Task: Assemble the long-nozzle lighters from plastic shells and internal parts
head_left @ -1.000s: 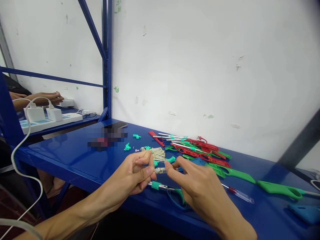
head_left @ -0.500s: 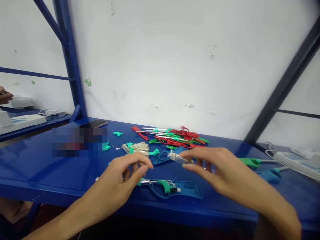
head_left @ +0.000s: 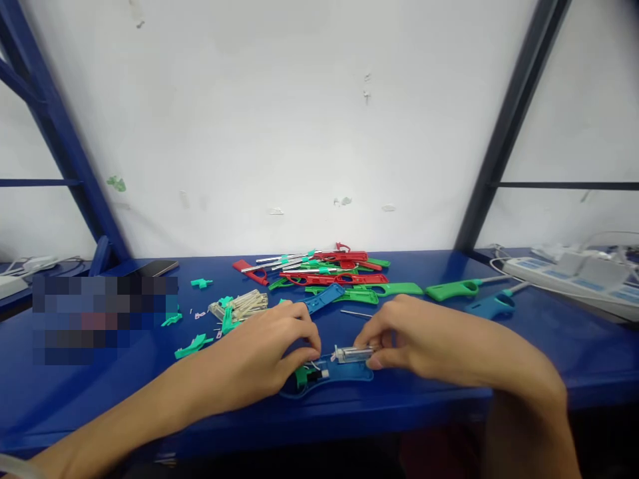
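Note:
A blue lighter half-shell (head_left: 352, 372) lies open side up near the table's front edge. In it sit a green trigger (head_left: 301, 377) and a small black-and-white part (head_left: 318, 375), with a thin white tube beside them. My right hand (head_left: 407, 336) pinches a clear lighter fuel tank (head_left: 349, 354) just above the shell's right part, its valve end pointing left. Over the shell's left part, my left hand (head_left: 282, 342) has thumb and forefinger together close to the tube. Whether they grip it I cannot tell; the hand covers the shell's left end.
Behind my hands lies a pile of red and green lighter shells (head_left: 334, 276) with metal tubes. Clear tanks (head_left: 249, 305) and loose green triggers (head_left: 194, 346) lie left. A green lighter (head_left: 452, 290) and blue lighter (head_left: 492, 306) lie right, before a white power strip (head_left: 554, 279).
The view has swung right. My right hand has brought the fuel tank down and closer to the blue half-shell. My left hand has moved over the shell's left part.

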Action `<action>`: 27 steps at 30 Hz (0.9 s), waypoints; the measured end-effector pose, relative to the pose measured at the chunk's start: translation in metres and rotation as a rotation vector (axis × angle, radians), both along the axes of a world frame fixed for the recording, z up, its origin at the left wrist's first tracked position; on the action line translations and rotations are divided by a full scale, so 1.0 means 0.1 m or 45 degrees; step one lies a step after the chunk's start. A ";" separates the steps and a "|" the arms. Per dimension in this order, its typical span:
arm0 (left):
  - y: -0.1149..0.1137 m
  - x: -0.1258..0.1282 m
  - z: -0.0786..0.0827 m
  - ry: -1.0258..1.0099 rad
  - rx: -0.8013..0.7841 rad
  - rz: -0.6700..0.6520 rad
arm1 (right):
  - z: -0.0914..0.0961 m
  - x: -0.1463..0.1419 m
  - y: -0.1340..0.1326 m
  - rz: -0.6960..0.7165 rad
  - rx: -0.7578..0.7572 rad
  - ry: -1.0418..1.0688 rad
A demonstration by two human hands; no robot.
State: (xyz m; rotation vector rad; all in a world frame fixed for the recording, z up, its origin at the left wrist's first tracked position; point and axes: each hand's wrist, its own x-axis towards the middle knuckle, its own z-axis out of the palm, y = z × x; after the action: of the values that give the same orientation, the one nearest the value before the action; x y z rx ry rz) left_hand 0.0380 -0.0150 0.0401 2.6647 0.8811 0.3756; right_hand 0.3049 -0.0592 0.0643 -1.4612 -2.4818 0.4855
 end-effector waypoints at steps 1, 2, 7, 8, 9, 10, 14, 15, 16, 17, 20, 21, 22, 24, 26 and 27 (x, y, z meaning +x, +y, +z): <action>0.02 0.02 0.03 0.024 -0.038 0.000 | 0.01 0.00 0.01 0.005 -0.032 0.002; 0.03 0.03 0.06 0.050 -0.073 -0.001 | 0.01 -0.01 0.01 0.007 -0.059 0.005; 0.07 0.08 0.18 0.151 -0.203 -0.003 | 0.01 -0.01 0.05 -0.013 -0.151 0.036; 0.08 0.09 0.19 0.161 -0.224 0.003 | 0.01 -0.01 0.05 -0.016 -0.159 0.038; 0.09 0.10 0.20 0.173 -0.244 0.007 | 0.01 -0.02 0.06 -0.020 -0.158 0.039; 0.11 0.11 0.22 0.187 -0.260 0.010 | 0.01 -0.03 0.06 -0.022 -0.157 0.036; 0.18 0.15 0.27 0.285 -0.336 0.014 | 0.01 -0.04 0.05 -0.026 -0.126 0.016; 0.19 0.16 0.28 0.306 -0.360 0.009 | 0.01 -0.05 0.04 -0.030 -0.119 0.024; 0.20 0.17 0.29 0.322 -0.383 0.004 | 0.01 -0.05 0.04 -0.036 -0.119 0.035; 0.20 0.18 0.29 0.330 -0.402 0.002 | 0.01 -0.05 0.03 -0.044 -0.117 0.052; 0.19 0.19 0.28 0.330 -0.430 0.026 | 0.01 -0.05 0.01 -0.046 -0.127 0.058; 0.18 0.19 0.28 0.322 -0.438 0.039 | 0.01 -0.05 0.01 -0.042 -0.115 0.057; 0.17 0.19 0.27 0.313 -0.449 0.052 | 0.01 -0.05 0.01 -0.036 -0.102 0.055; 0.16 0.18 0.26 0.295 -0.496 0.065 | 0.01 -0.05 0.01 -0.025 -0.072 0.057; 0.15 0.17 0.25 0.271 -0.561 0.065 | 0.00 -0.05 0.02 -0.025 -0.064 0.060; 0.15 0.17 0.24 0.256 -0.593 0.066 | 0.00 -0.05 0.03 -0.026 -0.078 0.058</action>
State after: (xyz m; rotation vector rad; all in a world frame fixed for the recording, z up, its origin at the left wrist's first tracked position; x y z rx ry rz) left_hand 0.0547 0.0003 0.0644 2.2742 0.9594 -0.0848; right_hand 0.2997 -0.0566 0.0646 -1.4793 -2.4351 0.5887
